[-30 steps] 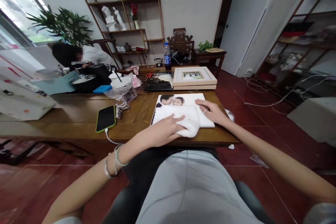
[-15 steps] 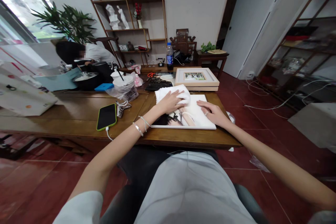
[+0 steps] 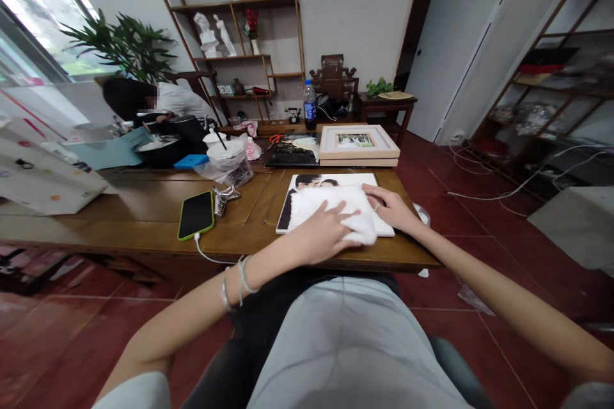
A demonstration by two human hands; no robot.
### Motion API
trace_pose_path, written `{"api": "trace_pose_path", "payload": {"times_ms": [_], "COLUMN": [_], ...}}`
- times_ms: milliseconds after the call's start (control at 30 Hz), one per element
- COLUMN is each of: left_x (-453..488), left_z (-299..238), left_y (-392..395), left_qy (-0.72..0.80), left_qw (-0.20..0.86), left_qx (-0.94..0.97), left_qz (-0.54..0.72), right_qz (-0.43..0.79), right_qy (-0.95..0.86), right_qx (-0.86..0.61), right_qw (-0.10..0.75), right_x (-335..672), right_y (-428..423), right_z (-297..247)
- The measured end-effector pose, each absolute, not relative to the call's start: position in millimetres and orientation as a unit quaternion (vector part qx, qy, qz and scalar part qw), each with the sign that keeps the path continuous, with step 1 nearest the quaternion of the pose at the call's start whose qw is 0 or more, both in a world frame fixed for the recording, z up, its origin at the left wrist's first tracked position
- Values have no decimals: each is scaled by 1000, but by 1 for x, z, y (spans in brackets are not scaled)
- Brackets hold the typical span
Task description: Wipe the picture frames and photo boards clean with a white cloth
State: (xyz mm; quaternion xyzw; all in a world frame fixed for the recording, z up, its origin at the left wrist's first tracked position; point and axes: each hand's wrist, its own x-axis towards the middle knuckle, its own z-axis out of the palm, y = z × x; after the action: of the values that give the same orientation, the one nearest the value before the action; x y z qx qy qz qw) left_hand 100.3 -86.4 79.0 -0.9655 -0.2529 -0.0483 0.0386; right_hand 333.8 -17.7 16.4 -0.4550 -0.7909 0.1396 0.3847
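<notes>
My left hand (image 3: 329, 231) lies with fingers spread on a white cloth (image 3: 311, 201), pressing it against a printed photo panel (image 3: 355, 179). The cloth hides the panel's middle and hangs slightly past its near edge. Above the cloth, the heads of two people in the print show, and dark clothing shows at its left side. Flat fingers of my right hand (image 3: 391, 209) rest on the panel's right edge, touching or very near the cloth's corner. The panel lies flat near the front edge of the wooden table (image 3: 144, 217).
Behind the panel are stacked framed pictures (image 3: 359, 143), a dark tray-like item (image 3: 290, 154) and a bottle (image 3: 309, 105). To the left lie a charging phone (image 3: 196, 215), a bagged cup (image 3: 226, 156) and a white box (image 3: 43, 169). Another person (image 3: 180, 100) leans over at the far left.
My left hand has slid the cloth toward me and to the right, from the panel's far left to its near side. The print's upper part is now uncovered. My right hand stays put.
</notes>
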Motion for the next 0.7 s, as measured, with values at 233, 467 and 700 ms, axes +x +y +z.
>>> {"api": "trace_pose_path", "payload": {"times_ms": [233, 467, 700], "left_x": [101, 103, 119], "left_z": [89, 77, 71], "left_y": [-108, -21, 20], "left_qy": [-246, -288, -319], "left_qw": [58, 54, 63], "left_qx": [-967, -956, -945], "left_qz": [-29, -12, -32], "right_qz": [149, 148, 138], "right_qy": [-786, -782, -781], "right_qx": [-448, -460, -470], "right_qw": [398, 394, 387], "right_x": [334, 333, 333], "right_y": [-17, -18, -19], "right_z": [15, 16, 16]}}
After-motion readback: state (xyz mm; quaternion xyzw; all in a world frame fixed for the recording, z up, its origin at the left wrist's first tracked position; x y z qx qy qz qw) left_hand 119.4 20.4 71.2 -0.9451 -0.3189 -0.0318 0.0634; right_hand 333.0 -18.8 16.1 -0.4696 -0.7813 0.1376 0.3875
